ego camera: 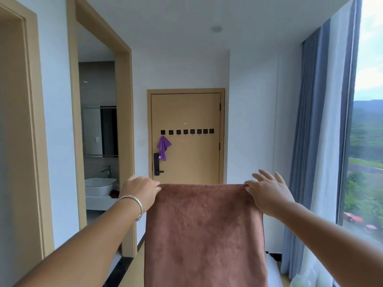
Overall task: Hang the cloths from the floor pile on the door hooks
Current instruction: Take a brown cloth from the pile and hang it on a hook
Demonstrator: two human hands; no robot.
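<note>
A white-walled hallway ends at a tan door [186,154] with eight hooks [186,131], one purple cloth [163,147] hanging; left hand [141,190] and right hand [267,191] each pinch one brown cloth [204,235] by a top corner.

Brown cloth [204,235]: plush, hanging flat, top corners pinched by left hand [141,191] and right hand [267,193]. Purple cloth [163,147]: draped on leftmost hook (of eight) along the door [186,112], near its left edge.
</note>
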